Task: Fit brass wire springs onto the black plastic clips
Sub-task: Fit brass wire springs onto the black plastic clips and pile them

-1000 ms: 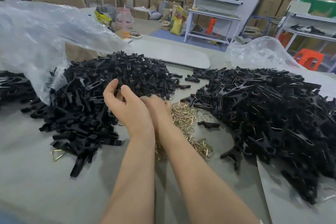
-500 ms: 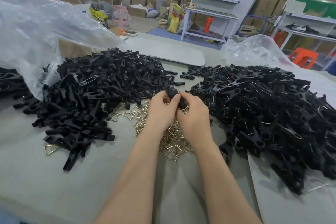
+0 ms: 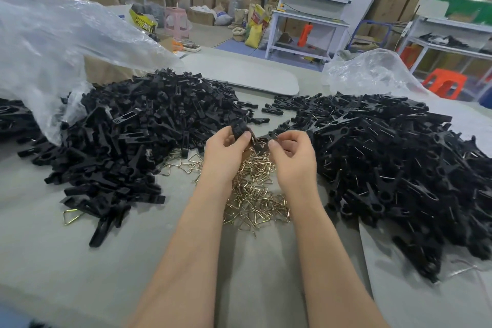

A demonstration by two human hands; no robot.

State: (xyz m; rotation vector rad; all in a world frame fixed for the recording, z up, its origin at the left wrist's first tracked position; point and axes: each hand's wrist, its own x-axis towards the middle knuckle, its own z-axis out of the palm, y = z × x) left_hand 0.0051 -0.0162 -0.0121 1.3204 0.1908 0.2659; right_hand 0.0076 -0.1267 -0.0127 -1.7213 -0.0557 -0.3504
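While the left hand [image 3: 226, 153] curls its grip round the upper end of one black clip [image 3: 241, 129], thumb on the near face and fingers behind, the right hand [image 3: 292, 160] narrows its grip to a thumb-and-forefinger pinch on the clip's lower end. A glint of brass shows there, but I cannot tell whether a spring is also caught in that pinch. Both hands hover just above the loose heap of brass springs [image 3: 255, 194], which lies on the tabletop [image 3: 53, 261] between two black mounds: the pile of bare clips [image 3: 127, 146] on the left, spilling from a clear plastic bag [image 3: 53, 42], and the pile of fitted clips [image 3: 386, 157] on the right, flecked with wire. I judge the step in hand to be seating a spring on this one clip. The next move seems to call for a firm left-hand hold while the right hand presses the wire's legs over the plastic until they catch, then a drop onto the right-hand pile.
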